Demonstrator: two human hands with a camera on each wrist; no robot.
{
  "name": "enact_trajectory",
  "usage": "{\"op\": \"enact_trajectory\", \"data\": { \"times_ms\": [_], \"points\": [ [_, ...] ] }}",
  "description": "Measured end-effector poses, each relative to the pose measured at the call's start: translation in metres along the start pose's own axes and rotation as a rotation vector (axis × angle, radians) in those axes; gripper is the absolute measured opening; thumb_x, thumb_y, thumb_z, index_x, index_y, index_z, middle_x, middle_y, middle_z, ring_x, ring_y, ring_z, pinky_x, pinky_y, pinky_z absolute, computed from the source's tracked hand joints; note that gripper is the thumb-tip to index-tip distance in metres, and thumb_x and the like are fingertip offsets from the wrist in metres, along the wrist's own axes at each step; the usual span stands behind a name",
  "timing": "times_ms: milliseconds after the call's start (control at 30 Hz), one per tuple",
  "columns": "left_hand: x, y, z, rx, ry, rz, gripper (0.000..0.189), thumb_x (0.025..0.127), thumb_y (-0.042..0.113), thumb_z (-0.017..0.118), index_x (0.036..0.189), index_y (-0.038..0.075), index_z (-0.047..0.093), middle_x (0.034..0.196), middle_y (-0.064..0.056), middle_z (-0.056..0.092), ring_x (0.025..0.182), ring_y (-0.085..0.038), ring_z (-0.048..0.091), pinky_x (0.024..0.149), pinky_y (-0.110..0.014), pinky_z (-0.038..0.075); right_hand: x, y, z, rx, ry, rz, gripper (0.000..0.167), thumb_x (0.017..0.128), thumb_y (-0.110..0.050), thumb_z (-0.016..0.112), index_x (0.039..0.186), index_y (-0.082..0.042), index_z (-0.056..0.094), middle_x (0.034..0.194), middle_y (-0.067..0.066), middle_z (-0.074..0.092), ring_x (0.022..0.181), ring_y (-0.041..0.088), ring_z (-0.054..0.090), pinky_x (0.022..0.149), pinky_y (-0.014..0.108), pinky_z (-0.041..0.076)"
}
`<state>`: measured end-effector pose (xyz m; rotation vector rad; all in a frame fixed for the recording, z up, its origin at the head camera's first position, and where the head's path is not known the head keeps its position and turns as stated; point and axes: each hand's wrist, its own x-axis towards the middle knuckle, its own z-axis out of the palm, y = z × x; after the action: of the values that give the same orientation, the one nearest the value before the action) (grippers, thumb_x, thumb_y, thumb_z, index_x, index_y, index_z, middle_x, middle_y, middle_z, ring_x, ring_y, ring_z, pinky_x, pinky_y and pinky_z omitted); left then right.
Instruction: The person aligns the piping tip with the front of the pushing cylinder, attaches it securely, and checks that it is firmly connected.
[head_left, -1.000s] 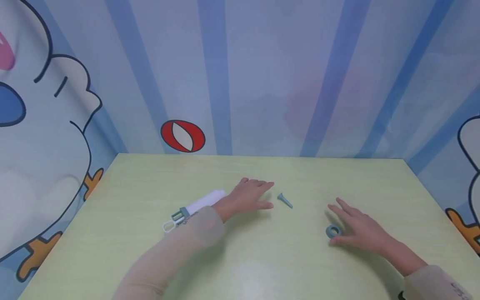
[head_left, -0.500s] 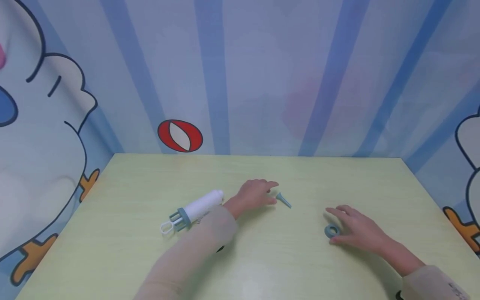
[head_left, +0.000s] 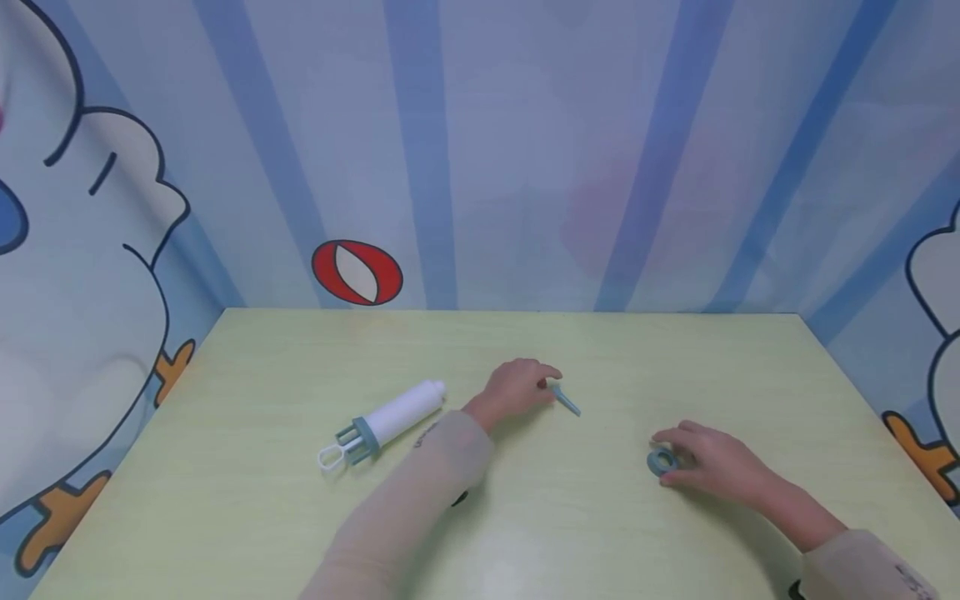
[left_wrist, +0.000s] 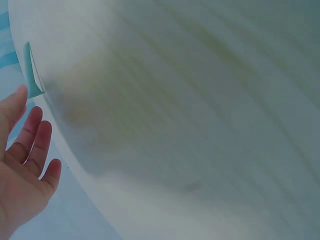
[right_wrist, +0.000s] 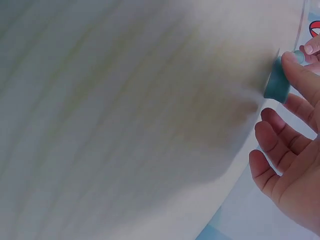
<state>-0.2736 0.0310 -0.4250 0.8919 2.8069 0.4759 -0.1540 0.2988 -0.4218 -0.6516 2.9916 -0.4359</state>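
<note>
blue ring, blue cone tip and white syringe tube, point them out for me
blue ring (head_left: pixel 663 460), head view, on its rim.
blue cone tip (head_left: pixel 567 402), head view, mid-length of the cone.
white syringe tube (head_left: pixel 405 409), head view, middle of the white barrel.

Left hand (head_left: pixel 517 386) covers wide end of nozzle (head_left: pixel 566 402); ring (head_left: pixel 663 461) partly hidden under right hand (head_left: pixel 712 467); both wrist views blurred, palms cut by frame edge
</note>
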Motion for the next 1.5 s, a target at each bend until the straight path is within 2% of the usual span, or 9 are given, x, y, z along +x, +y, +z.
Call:
{"op": "enact_trajectory", "data": {
  "times_ms": [167, 333, 533, 733, 867, 1100, 1300, 1500],
  "points": [
    [0.003, 0.003, 0.003, -0.025, 0.005, -0.008, 0.031, 0.083, 0.025, 0.06, 0.114, 0.022, 0.061, 0.094, 0.005, 0.066, 0.083, -0.007, 0.058, 0.064, -0.019, 0.041, 0.001, -0.001, 0.001, 0.008, -0.012, 0.009, 0.037, 0.068, -0.031, 0.072, 0.098, -0.01, 0.063, 0.081, -0.009, 0.055, 0.07, 0.002, 0.048, 0.06, 0.021, 0.041],
    [0.004, 0.006, 0.005, -0.015, 0.012, -0.023, 0.025, 0.085, 0.024, 0.058, 0.109, 0.022, 0.064, 0.098, 0.006, 0.066, 0.087, -0.007, 0.059, 0.067, -0.018, 0.043, 0.003, -0.003, 0.001, 0.037, -0.039, 0.049, 0.036, 0.068, -0.028, 0.072, 0.096, -0.008, 0.063, 0.085, -0.006, 0.059, 0.076, 0.007, 0.053, 0.066, 0.025, 0.044],
    [0.004, 0.008, 0.006, -0.005, 0.033, -0.027, 0.022, 0.086, 0.024, 0.057, 0.106, 0.022, 0.066, 0.098, 0.007, 0.067, 0.088, -0.008, 0.06, 0.068, -0.019, 0.043, 0.005, -0.005, -0.001, 0.072, -0.069, 0.09, 0.033, 0.069, -0.025, 0.072, 0.095, -0.008, 0.062, 0.085, -0.004, 0.059, 0.077, 0.009, 0.052, 0.066, 0.028, 0.043],
    [0.004, 0.008, 0.006, -0.003, 0.038, -0.03, 0.022, 0.085, 0.024, 0.057, 0.106, 0.022, 0.066, 0.097, 0.007, 0.067, 0.086, -0.008, 0.059, 0.069, -0.019, 0.043, 0.006, -0.006, -0.001, 0.07, -0.063, 0.085, 0.031, 0.068, -0.024, 0.072, 0.094, -0.009, 0.062, 0.084, -0.005, 0.059, 0.075, 0.008, 0.052, 0.064, 0.027, 0.043],
    [0.005, 0.008, 0.007, 0.003, 0.051, -0.009, 0.022, 0.085, 0.022, 0.058, 0.105, 0.021, 0.066, 0.096, 0.007, 0.067, 0.085, -0.007, 0.058, 0.069, -0.018, 0.042, 0.006, -0.005, 0.0, 0.075, -0.063, 0.082, 0.031, 0.069, -0.024, 0.072, 0.093, -0.009, 0.062, 0.083, -0.006, 0.058, 0.074, 0.007, 0.051, 0.063, 0.026, 0.042],
    [0.006, 0.009, 0.001, -0.015, 0.129, 0.049, 0.022, 0.084, 0.016, 0.058, 0.104, 0.017, 0.067, 0.096, 0.004, 0.068, 0.087, -0.008, 0.06, 0.075, -0.019, 0.045, 0.007, -0.006, -0.001, 0.082, -0.08, 0.105, 0.03, 0.069, -0.024, 0.072, 0.093, -0.009, 0.062, 0.082, -0.005, 0.058, 0.074, 0.008, 0.05, 0.064, 0.027, 0.042],
    [0.001, 0.008, -0.006, -0.032, 0.134, 0.054, 0.022, 0.084, 0.019, 0.059, 0.105, 0.017, 0.067, 0.096, 0.004, 0.067, 0.086, -0.008, 0.061, 0.075, -0.019, 0.045, 0.007, -0.006, -0.001, 0.069, -0.079, 0.1, 0.029, 0.068, -0.024, 0.073, 0.092, -0.01, 0.062, 0.08, -0.006, 0.057, 0.073, 0.008, 0.05, 0.063, 0.027, 0.042],
    [-0.013, 0.006, -0.011, -0.095, 0.132, 0.065, 0.023, 0.085, 0.022, 0.059, 0.106, 0.016, 0.066, 0.095, 0.003, 0.067, 0.083, -0.007, 0.06, 0.072, -0.018, 0.045, 0.008, -0.006, 0.0, 0.074, -0.085, 0.089, 0.029, 0.068, -0.024, 0.073, 0.092, -0.01, 0.062, 0.081, -0.005, 0.057, 0.073, 0.008, 0.05, 0.064, 0.027, 0.042]
  ]
}}
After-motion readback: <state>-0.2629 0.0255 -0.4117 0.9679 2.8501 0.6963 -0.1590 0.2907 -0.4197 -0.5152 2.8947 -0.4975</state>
